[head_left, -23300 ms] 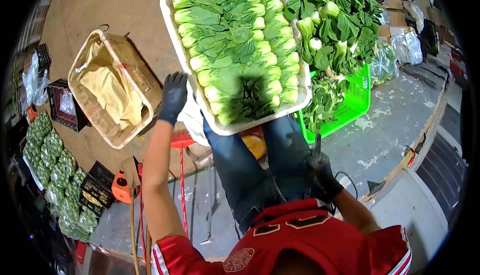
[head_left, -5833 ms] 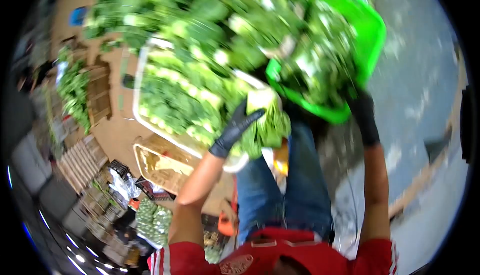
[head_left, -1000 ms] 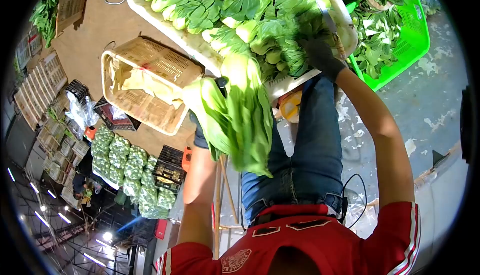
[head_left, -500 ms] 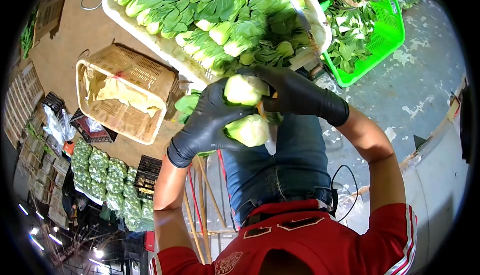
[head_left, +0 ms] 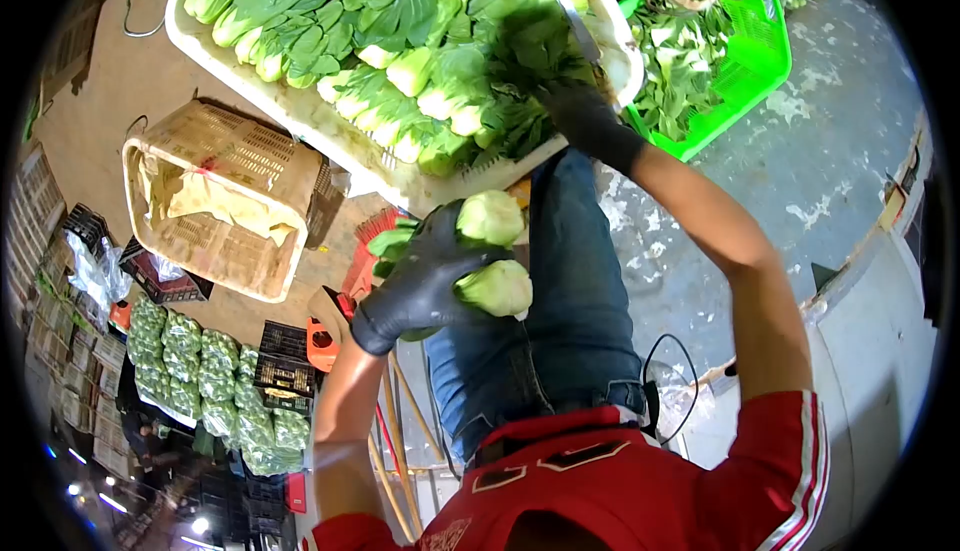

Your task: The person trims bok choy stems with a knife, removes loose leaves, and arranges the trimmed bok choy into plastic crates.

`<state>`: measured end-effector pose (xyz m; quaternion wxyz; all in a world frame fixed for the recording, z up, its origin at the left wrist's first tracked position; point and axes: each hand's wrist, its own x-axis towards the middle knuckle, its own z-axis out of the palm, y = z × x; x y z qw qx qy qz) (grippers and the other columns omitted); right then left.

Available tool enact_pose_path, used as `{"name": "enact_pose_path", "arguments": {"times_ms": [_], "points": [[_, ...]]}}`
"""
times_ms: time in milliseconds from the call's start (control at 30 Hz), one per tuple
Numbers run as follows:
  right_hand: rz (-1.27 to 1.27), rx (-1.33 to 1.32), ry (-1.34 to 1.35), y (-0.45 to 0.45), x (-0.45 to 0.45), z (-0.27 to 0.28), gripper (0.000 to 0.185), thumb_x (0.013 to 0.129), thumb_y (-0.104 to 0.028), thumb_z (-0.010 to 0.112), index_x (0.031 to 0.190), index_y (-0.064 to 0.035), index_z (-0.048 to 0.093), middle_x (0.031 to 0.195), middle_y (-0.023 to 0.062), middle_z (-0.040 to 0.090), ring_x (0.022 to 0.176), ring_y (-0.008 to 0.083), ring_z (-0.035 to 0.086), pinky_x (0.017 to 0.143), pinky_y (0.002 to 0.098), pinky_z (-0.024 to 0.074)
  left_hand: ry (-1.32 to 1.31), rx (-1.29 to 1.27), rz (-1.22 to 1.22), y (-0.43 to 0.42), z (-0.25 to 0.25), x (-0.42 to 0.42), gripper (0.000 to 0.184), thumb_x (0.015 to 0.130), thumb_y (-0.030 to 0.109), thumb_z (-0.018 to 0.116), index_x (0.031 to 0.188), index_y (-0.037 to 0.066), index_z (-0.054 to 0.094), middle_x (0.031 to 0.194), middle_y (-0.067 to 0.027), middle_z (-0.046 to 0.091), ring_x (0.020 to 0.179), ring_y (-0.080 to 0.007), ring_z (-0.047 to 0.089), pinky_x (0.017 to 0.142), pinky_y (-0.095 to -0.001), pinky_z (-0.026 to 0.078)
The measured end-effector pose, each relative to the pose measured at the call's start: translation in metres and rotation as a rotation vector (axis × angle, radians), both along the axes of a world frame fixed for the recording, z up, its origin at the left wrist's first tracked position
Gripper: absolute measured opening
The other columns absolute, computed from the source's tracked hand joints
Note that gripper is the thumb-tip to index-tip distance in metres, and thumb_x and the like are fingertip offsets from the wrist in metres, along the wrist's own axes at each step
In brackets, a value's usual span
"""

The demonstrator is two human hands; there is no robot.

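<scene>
My left hand (head_left: pixel 425 276), in a black glove, is closed around two heads of bok choy (head_left: pixel 495 289), their pale cut ends facing right and green leaves showing behind the wrist. They are held over my lap. My right hand (head_left: pixel 585 121), also gloved in black, reaches into the near right corner of a white crate (head_left: pixel 400 186) of bok choy (head_left: pixel 410 71). Its fingers are blurred and partly lost among dark leaves (head_left: pixel 535 61), so I cannot make out its grip. A knife-like blade (head_left: pixel 580 33) lies at the crate's right side.
A bright green basket (head_left: pixel 765 51) with loose leaves stands right of the crate. To the left a tan plastic crate (head_left: pixel 225 141) lies tipped. Farther off are bagged greens (head_left: pixel 205 351), black crates (head_left: pixel 285 356) and a red broom (head_left: pixel 370 251).
My right hand has left the bok choy at my left hand and moved up into the crate. My left hand keeps both heads. The whole view has shifted slightly.
</scene>
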<state>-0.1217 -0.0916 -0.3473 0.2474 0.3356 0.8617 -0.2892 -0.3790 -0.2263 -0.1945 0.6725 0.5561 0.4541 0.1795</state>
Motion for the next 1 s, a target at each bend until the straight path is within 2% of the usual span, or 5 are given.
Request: {"name": "enact_pose_path", "arguments": {"times_ms": [233, 400, 667, 867, 1000], "points": [[0.241, 0.062, -0.071, 0.013, -0.01, -0.03, 0.043, 0.067, -0.01, 0.065, 0.108, -0.0084, 0.055, 0.101, 0.0122, 0.056, 0.099, 0.033, 0.051, 0.084, 0.043, 0.0423, 0.125, -0.094, 0.272, -0.024, 0.018, -0.056, 0.064, 0.049, 0.021, 0.084, 0.107, 0.007, 0.061, 0.128, -0.0193, 0.036, 0.123, -0.0363, 0.033, 0.101, -0.0419, 0.031], [-1.144, -1.203, 0.213, 0.053, 0.004, 0.06, 0.055, 0.079, -0.015, 0.062, 0.128, -0.003, 0.041, 0.117, 0.0171, 0.052, 0.104, 0.0303, 0.053, 0.088, 0.0378, 0.0435, -0.019, -0.383, 0.535, -0.053, 0.006, -0.077, 0.078, 0.053, 0.022, 0.083, 0.119, -0.002, 0.046, 0.112, -0.0098, 0.056, 0.104, -0.0203, 0.054, 0.094, -0.034, 0.041], [-1.582, -2.019, 0.968, 0.08, 0.066, 0.134, 0.061, 0.087, -0.051, 0.037, 0.129, -0.0066, 0.041, 0.12, 0.0142, 0.052, 0.102, 0.0314, 0.053, 0.083, 0.0389, 0.0461, -0.124, -0.241, 0.559, -0.012, 0.027, -0.044, 0.096, 0.049, 0.035, 0.084, 0.125, -0.002, 0.038, 0.12, -0.013, 0.048, 0.111, -0.0241, 0.046, 0.097, -0.036, 0.035], [-0.542, 0.043, 0.531, 0.087, 0.067, 0.227, 0.036, 0.07, -0.025, 0.061, 0.102, -0.0089, 0.059, 0.097, 0.009, 0.062, 0.083, 0.0266, 0.06, 0.073, 0.036, 0.0488, 0.01, 0.097, 0.372, 0.035, 0.054, -0.011, 0.067, 0.044, 0.022, 0.083, 0.106, 0.007, 0.06, 0.125, -0.0195, 0.035, 0.119, -0.0394, 0.036, 0.099, -0.0438, 0.031], [-0.327, 0.259, 0.304, 0.085, 0.094, 0.249, 0.051, 0.071, -0.039, 0.061, 0.112, -0.0115, 0.051, 0.082, 0.0089, 0.061, 0.058, 0.0256, 0.056, 0.054, 0.0352, 0.0482, 0.055, 0.267, 0.333, 0.047, 0.07, 0.001, 0.061, 0.046, 0.029, 0.081, 0.102, 0.012, 0.063, 0.118, -0.0184, 0.044, 0.115, -0.0386, 0.04, 0.096, -0.0429, 0.036]]}}
